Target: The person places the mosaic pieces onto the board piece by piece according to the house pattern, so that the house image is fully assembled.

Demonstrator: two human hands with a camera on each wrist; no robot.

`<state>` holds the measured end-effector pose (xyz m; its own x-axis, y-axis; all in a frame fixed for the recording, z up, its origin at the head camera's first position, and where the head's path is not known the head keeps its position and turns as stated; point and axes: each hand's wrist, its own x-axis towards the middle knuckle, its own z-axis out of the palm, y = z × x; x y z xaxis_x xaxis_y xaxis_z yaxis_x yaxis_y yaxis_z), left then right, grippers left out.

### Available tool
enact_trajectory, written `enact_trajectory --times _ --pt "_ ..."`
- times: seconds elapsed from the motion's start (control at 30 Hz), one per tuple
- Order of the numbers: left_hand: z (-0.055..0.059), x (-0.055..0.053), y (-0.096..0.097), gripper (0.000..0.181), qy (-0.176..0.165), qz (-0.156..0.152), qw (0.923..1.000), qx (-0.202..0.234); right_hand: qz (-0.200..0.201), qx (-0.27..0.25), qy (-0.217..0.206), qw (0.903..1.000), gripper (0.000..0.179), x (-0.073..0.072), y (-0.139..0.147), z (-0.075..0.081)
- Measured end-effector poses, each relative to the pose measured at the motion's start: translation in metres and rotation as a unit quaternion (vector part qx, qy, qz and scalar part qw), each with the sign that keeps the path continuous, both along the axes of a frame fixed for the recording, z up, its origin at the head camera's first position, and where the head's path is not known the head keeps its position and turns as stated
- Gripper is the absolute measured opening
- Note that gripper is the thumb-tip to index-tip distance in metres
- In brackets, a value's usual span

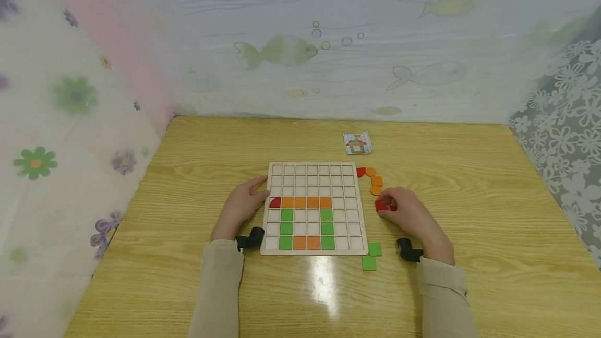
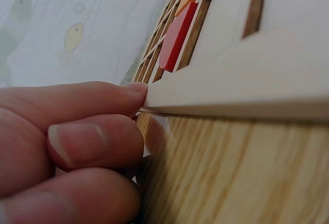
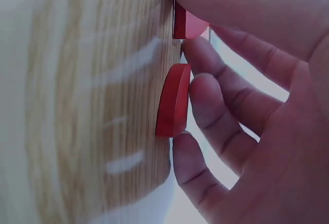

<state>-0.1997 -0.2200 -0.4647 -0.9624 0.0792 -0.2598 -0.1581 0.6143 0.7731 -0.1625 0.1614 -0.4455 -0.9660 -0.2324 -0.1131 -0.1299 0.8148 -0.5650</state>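
Note:
A wooden grid board (image 1: 348, 221) lies on the table with red, orange and green tiles in some squares. My left hand (image 1: 241, 206) rests at its left edge, the straight thumb (image 2: 115, 96) touching the rim near a seated red tile (image 2: 177, 39). Right of the board, my right hand (image 1: 407, 216) pinches a red tile (image 1: 381, 206) between thumb and index finger, low over the table. A second red tile with a curved side (image 3: 174, 103) lies under the other fingers of that hand, partly hidden in the head view.
A small printed pattern card (image 1: 357, 143) lies behind the board. Along the board's right side are another red tile (image 1: 360, 172), several orange pieces (image 1: 377, 181), and two green squares (image 1: 374, 249) near its front corner. Patterned curtains (image 1: 300, 82) enclose the table.

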Motion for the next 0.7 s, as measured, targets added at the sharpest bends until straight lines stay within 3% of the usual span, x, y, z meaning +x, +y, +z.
enact_trajectory --times 0.2,0.47,0.7 --pt "0.000 -0.001 -0.001 0.047 0.001 0.000 1.0000 -0.001 0.005 -0.020 -0.009 0.9998 0.015 -0.001 -0.008 0.001" --pt "0.001 -0.001 -0.001 0.047 -0.005 0.004 1.0000 -0.005 -0.018 -0.045 0.004 0.9988 0.013 -0.001 -0.024 0.006" --pt "0.000 0.000 -0.001 0.046 -0.006 0.000 0.9999 -0.009 -0.009 -0.059 0.000 0.9982 0.010 -0.005 -0.046 0.010"
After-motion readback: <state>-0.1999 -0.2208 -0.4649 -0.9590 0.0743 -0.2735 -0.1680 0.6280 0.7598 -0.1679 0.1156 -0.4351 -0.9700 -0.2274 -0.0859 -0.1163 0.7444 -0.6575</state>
